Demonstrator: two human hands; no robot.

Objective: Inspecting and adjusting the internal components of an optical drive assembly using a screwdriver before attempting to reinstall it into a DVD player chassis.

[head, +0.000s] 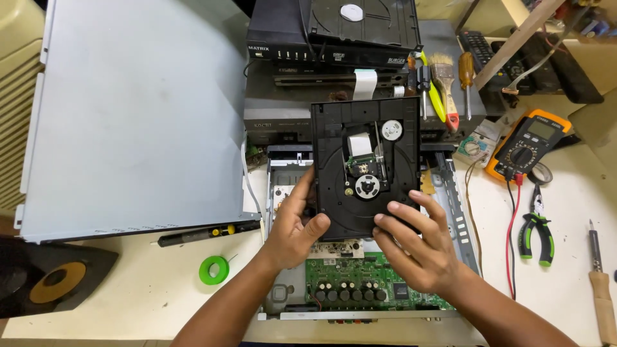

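A black disc drive mechanism [334, 138] with a round spindle hub and a white ribbon cable is held over an opened player chassis [453, 205]. My left hand [292, 225] grips its lower left edge. My right hand [418, 247] holds its lower right corner, fingers spread on the black tray. Below the mechanism a green circuit board [350, 279] with several black capacitors shows inside the chassis.
A grey metal cover [135, 115] lies at the left. Stacked players [334, 38] sit behind. Screwdrivers and a brush [443, 80], an orange multimeter [530, 144], green-handled pliers [536, 231], a wooden-handled tool [601, 289] and a green tape roll [213, 270] lie around.
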